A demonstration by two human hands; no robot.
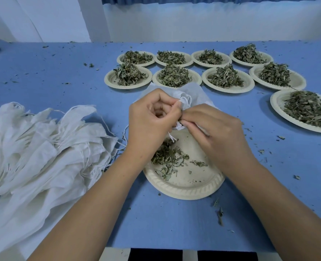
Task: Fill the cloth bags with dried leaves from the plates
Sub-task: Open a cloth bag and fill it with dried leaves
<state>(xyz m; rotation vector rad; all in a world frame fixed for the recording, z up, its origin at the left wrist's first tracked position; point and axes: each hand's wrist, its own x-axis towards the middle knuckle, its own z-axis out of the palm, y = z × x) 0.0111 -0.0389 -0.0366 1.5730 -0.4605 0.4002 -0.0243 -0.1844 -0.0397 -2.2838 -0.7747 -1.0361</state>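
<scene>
Over near plate (184, 187) | left grip (148, 119), right grip (216, 132) both pinch cloth bag (193, 95) between them

Bag pile (39, 147) left of plate (186, 187)

Head view: looks forward-down, close over table (61, 76), wide-angle.

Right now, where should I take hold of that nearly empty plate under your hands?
Probably take the plate by its ridged near rim, coming from the near side. That stretch is bare and raised, while the left hand, the right hand and the cloth bag cover the far half.
</scene>
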